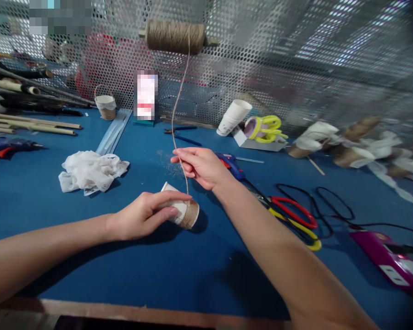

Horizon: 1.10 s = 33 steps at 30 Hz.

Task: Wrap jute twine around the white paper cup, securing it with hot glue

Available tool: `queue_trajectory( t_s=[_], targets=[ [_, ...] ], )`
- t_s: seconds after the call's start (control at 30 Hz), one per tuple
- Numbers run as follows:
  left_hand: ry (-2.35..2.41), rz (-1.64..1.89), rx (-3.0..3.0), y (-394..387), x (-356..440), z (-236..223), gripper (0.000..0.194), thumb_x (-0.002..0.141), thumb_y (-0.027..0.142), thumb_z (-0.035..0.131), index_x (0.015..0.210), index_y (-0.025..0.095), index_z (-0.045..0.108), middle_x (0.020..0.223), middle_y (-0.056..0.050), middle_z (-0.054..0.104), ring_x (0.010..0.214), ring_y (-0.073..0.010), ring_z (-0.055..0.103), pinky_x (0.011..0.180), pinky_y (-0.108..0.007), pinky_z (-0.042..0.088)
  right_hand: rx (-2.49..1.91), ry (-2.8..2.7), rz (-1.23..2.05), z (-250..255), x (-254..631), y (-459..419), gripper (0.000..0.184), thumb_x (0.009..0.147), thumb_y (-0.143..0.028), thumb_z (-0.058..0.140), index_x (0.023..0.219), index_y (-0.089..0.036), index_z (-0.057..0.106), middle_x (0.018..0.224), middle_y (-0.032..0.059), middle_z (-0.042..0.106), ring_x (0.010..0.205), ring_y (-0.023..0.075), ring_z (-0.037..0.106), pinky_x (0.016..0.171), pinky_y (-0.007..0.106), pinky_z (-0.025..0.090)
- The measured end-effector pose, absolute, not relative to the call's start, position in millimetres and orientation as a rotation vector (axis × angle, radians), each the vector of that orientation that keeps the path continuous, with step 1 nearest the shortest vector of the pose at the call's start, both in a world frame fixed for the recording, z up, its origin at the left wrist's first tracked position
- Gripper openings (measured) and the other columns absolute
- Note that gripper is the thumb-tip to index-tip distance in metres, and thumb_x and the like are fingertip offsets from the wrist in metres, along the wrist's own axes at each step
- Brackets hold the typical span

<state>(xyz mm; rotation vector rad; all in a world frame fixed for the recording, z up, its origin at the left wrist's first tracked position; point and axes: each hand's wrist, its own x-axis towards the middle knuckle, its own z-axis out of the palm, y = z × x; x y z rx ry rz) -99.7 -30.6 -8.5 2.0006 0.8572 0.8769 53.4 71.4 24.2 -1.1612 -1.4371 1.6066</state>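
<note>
My left hand [147, 213] is closed round a white paper cup [180, 212] that lies on its side on the blue table [179, 270]. The cup's bottom end is wrapped in brown twine. My right hand [198, 166] hovers just above and behind the cup, pinching a strand of twine [176, 107]. That strand runs up to a twine spool [175, 36] mounted on the perforated metal screen, and down to the wrapped cup.
Red and yellow scissors [293, 217] and a blue glue gun [231, 163] lie right of my hands. Black cables and a purple device [390, 261] sit far right. A crumpled white cloth [91, 170], sticks, stacked paper cups [233, 117] and wrapped cups surround the work spot.
</note>
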Motion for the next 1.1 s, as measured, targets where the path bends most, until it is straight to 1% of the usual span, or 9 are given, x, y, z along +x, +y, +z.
queue_trajectory(
  t_s=[0.17,0.27,0.4,0.53,0.6,0.77,0.87,0.97,1.1],
  targets=[
    [0.848,0.855,1.99,-32.3,-99.8,-6.5,0.032,0.09,0.022,0.042,0.12,0.014,0.053,0.093,-0.007,0.067,0.07,-0.0129,0.059,0.063,-0.023,0.047,-1.18,-1.499,1.582,19.1,48.3,67.9,0.01,0.08,-0.01,0.056,0.072,-0.014,0.06,0.059,-0.0017,0.059,0.039,0.0035,0.039,0.037,0.018,0.032],
    [0.846,0.853,1.929,-32.2,-99.7,-5.5,0.032,0.09,0.022,0.043,0.119,0.013,0.053,0.097,-0.008,0.066,0.079,-0.0156,0.06,0.068,-0.025,0.048,-1.185,-1.601,1.59,13.8,52.3,58.3,0.008,0.077,-0.009,0.058,0.073,-0.014,0.063,0.057,-0.0023,0.06,0.04,0.0053,0.044,0.04,0.02,0.036],
    [0.768,0.89,1.836,-33.5,-98.5,-4.2,0.03,0.089,0.021,0.045,0.117,0.014,0.055,0.108,-0.009,0.063,0.092,-0.0178,0.058,0.078,-0.027,0.047,-1.083,-1.987,1.592,7.2,61.1,49.1,0.009,0.071,-0.009,0.062,0.073,-0.014,0.069,0.068,-0.0011,0.065,0.059,0.0082,0.055,0.058,0.021,0.042],
    [0.743,0.843,1.794,-36.9,-98.3,-3.9,0.031,0.089,0.021,0.046,0.118,0.015,0.054,0.096,-0.007,0.065,0.076,-0.0146,0.057,0.069,-0.025,0.047,-1.025,-2.284,1.705,2.6,65.0,44.7,0.013,0.069,-0.007,0.06,0.067,-0.014,0.069,0.065,-0.002,0.065,0.058,0.0085,0.054,0.056,0.021,0.039],
    [0.731,0.829,1.799,-37.6,-98.5,-4.0,0.031,0.089,0.022,0.047,0.118,0.015,0.054,0.095,-0.007,0.065,0.077,-0.0149,0.057,0.07,-0.025,0.047,-1.051,-2.281,1.702,1.9,63.9,44.8,0.012,0.069,-0.006,0.061,0.07,-0.014,0.07,0.067,-0.0009,0.066,0.059,0.0089,0.054,0.057,0.021,0.04],
    [0.732,0.835,1.788,-36.4,-99.3,-4.5,0.033,0.091,0.023,0.045,0.123,0.015,0.051,0.106,-0.008,0.063,0.089,-0.0166,0.057,0.079,-0.028,0.046,-1.359,-1.873,1.448,4.3,64.8,54.0,0.02,0.085,-0.021,0.052,0.099,-0.013,0.064,0.09,0.0067,0.068,0.058,0.0082,0.056,0.056,0.023,0.045],
    [0.775,0.862,1.828,-35.4,-99.3,-5.3,0.033,0.092,0.023,0.044,0.123,0.016,0.05,0.108,-0.008,0.062,0.091,-0.0169,0.057,0.083,-0.029,0.045,-1.45,-1.798,1.354,10.4,74.8,57.3,0.031,0.092,-0.032,0.041,0.085,-0.011,0.063,0.086,0.0104,0.068,0.057,0.0089,0.056,0.053,0.023,0.045],
    [0.789,0.889,1.851,-34.3,-98.7,-7.0,0.033,0.091,0.023,0.044,0.123,0.014,0.049,0.108,-0.008,0.062,0.09,-0.0166,0.058,0.081,-0.029,0.046,-1.435,-1.816,1.485,17.7,84.1,49.8,0.045,0.093,-0.04,0.037,0.073,-0.012,0.065,0.074,0.01,0.069,0.06,0.0114,0.06,0.057,0.025,0.046],
    [0.803,0.866,1.816,-33.4,-97.7,-9.5,0.035,0.09,0.023,0.042,0.123,0.013,0.048,0.103,-0.008,0.064,0.086,-0.0166,0.058,0.076,-0.028,0.047,-1.125,-1.852,1.562,22.5,81.2,33.6,0.026,0.086,-0.036,0.052,0.083,-0.018,0.069,0.088,0.0045,0.071,0.082,0.0132,0.063,0.077,0.028,0.047]
  ],
)
